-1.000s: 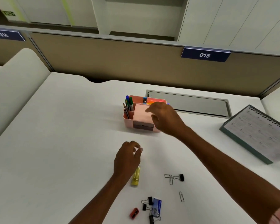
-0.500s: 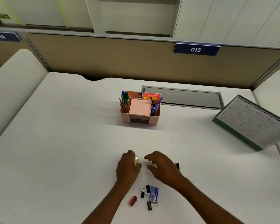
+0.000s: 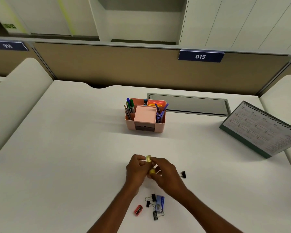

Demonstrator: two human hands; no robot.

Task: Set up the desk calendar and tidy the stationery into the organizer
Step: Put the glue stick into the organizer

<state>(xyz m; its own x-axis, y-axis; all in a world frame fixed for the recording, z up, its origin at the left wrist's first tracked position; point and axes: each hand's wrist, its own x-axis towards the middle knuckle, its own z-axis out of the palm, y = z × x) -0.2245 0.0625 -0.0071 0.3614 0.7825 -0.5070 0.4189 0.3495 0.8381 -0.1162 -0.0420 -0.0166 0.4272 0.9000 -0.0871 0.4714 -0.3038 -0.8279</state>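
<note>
Black binder clips (image 3: 153, 197), red sharpener (image 3: 138, 210) lie near held yellow highlighter (image 3: 148, 158).

Matt white desk (image 3: 74, 157), plastic organizer (image 3: 129, 126)

We hold a yellow highlighter (image 3: 149, 158) between us: our left hand (image 3: 135, 169) grips its body and our right hand (image 3: 166, 174) pinches its far end. The pink organizer (image 3: 144, 127) stands upright mid-tabletop (image 3: 74, 148), with pens (image 3: 130, 106) in its left slot, a pink notepad (image 3: 145, 114) in the centre and purple items (image 3: 160, 113) on the right. The desk calendar (image 3: 262, 130) stands propped at the far right on its green base. Nearest us lie a red sharpener (image 3: 138, 210) and a small blue box (image 3: 159, 203) among black binder clips (image 3: 151, 200). A lone clip (image 3: 183, 174) lies just right of our hands.
</note>
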